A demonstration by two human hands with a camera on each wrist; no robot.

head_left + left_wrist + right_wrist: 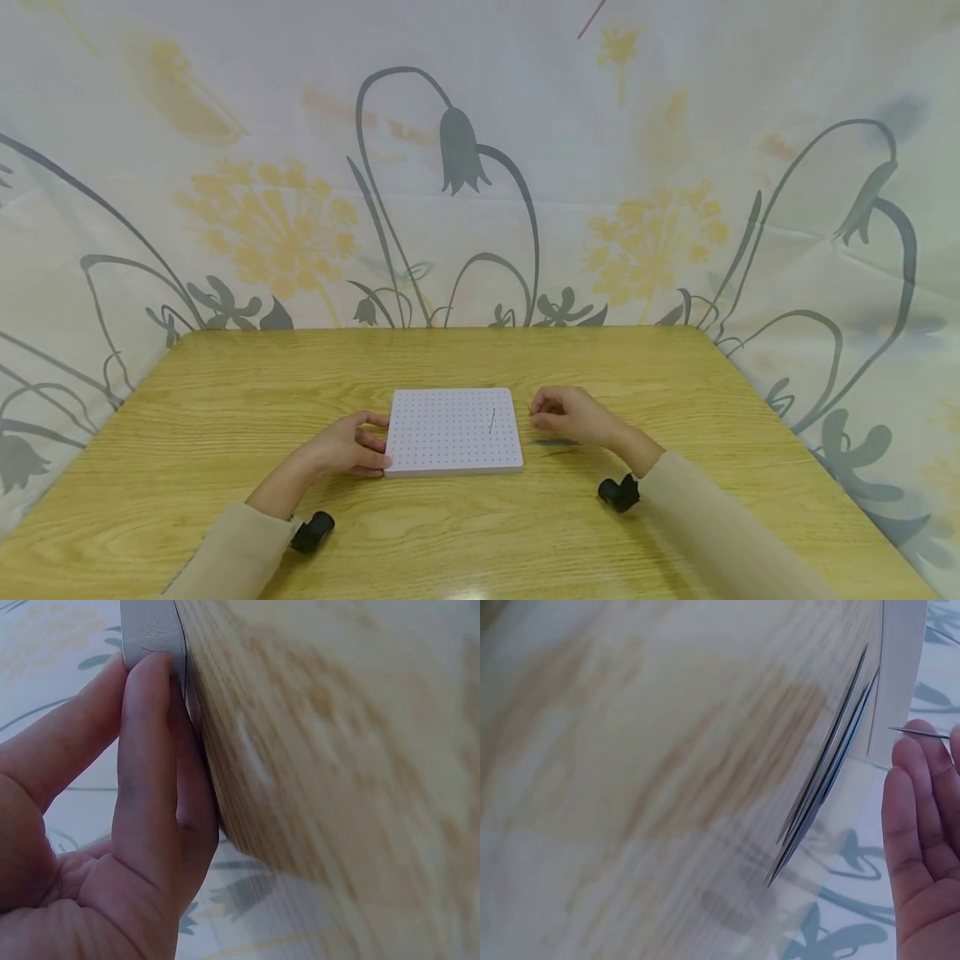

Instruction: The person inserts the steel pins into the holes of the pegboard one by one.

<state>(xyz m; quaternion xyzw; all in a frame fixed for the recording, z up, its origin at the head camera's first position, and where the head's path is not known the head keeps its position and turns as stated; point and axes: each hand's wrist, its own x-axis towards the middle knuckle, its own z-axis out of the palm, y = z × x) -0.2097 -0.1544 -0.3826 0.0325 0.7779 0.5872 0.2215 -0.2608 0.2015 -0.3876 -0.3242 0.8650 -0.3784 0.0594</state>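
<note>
A white board (450, 454) with rows of small holes lies on the wooden table. At its left edge, my left hand (345, 446) grips it, thumb on the near left corner and fingers along the side. One thin dark needle (492, 421) shows at the board's right part; whether it stands in a hole or lies flat, I cannot tell. Just right of the board, my right hand (566, 414) pinches a pointed metal needle (919, 733) between thumb and fingertips. Below that hand, several similar metal needles (821, 776) lie close together on the table.
The wood-grain table (420, 533) reaches back to a hanging cloth (300, 100) printed with flowers. A black wrist camera (313, 532) sits at the left cuff, another black camera (618, 493) at the right cuff.
</note>
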